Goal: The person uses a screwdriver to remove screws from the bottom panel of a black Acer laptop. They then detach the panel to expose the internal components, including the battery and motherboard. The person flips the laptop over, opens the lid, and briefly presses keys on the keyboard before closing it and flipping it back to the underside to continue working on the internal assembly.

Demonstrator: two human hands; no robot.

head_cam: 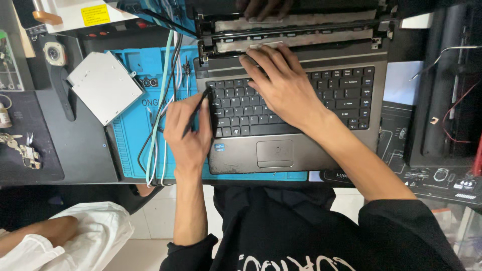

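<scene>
A grey laptop (281, 150) lies open on a blue work mat (135, 150) in the middle of the counter (85, 150), its black keyboard (301, 100) facing up and its screen part stripped down at the far edge. The left hand (188, 133) is closed around a thin black tool (197, 111), whose tip rests at the left edge of the keyboard. The right hand (281, 80) lies flat and open with its fingers spread over the far rows of keys, reaching toward the hinge strip; it holds nothing. Another person's fingers (263, 7) rest on the far edge of the screen frame. Left of the laptop, a bundle of cables (160, 115) runs near to far across the mat, and a silver optical drive (104, 86) lies further left. A bunch of keys (20, 148) sits at the far left of the counter.
</scene>
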